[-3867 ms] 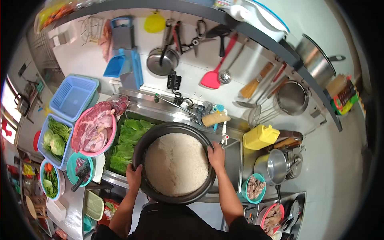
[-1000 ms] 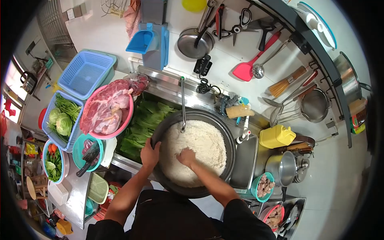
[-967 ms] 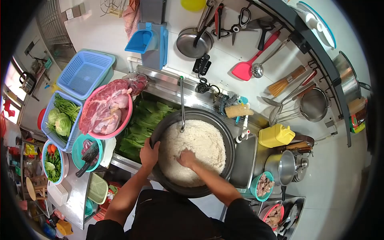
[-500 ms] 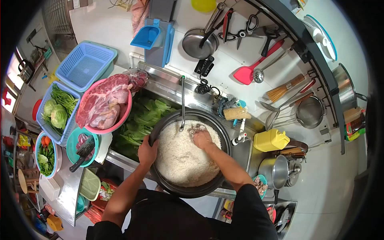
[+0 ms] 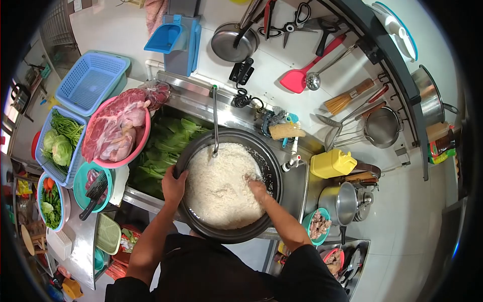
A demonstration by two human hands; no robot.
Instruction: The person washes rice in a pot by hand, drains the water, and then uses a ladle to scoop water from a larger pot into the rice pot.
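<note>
A wide black pot [image 5: 272, 163] of white rice [image 5: 216, 181] sits over the sink's edge in front of me, under the thin metal tap [image 5: 216, 123]. My left hand [image 5: 173, 186] is closed on the pot's left rim, thumb toward the inside. At the right side of the pot, my right hand [image 5: 257, 188] is pushed into the rice. Its fingers are mostly buried, so their grip is hidden. Cloudy water shows along the edge of the rice, and loose grains cling to the pot's right inner wall.
Leafy greens [image 5: 168, 146] fill the sink left of the pot. Beside them stand a pink basin [image 5: 147, 138] of raw meat, a blue basket [image 5: 75, 160] of vegetables and a cleaver [image 5: 94, 195] on a green bowl. A yellow jug [image 5: 332, 164] stands right; utensils hang on the wall.
My right hand has moved from the far part of the rice toward the pot's right side and nearer me. Rice has shifted off the right wall. The view has swung slightly; my left hand keeps the rim.
</note>
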